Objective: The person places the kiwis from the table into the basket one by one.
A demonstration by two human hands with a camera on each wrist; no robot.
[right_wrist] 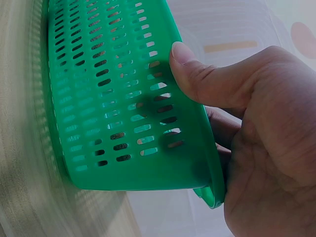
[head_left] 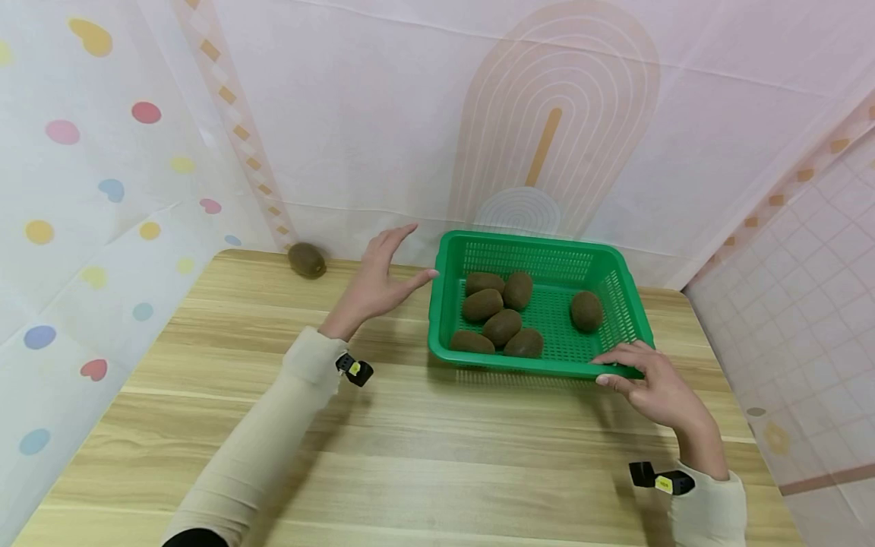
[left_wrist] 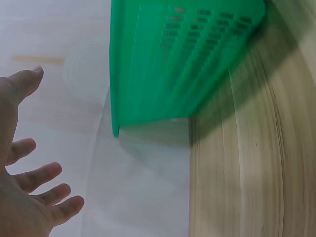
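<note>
A green perforated plastic basket (head_left: 533,366) stands at the back of the table with several brown kiwis (head_left: 483,305) inside. Most of them cluster on its left side, while a single kiwi (head_left: 586,311) lies apart on the right. At the basket's front right corner my right hand (head_left: 659,387) grips the rim, thumb outside and fingers over the inner side, as the right wrist view also shows. My left hand (head_left: 379,285) hovers just left of the basket, fingers spread and holding nothing. Another kiwi (head_left: 307,260) rests on the table's back left corner, outside the basket.
The wooden table (head_left: 410,456) ends at the back against a patterned cloth wall (head_left: 355,114). More cloth with coloured dots hangs on the left, and a grid-patterned cloth (head_left: 807,304) on the right. Small black cameras (head_left: 354,370) are strapped to both wrists.
</note>
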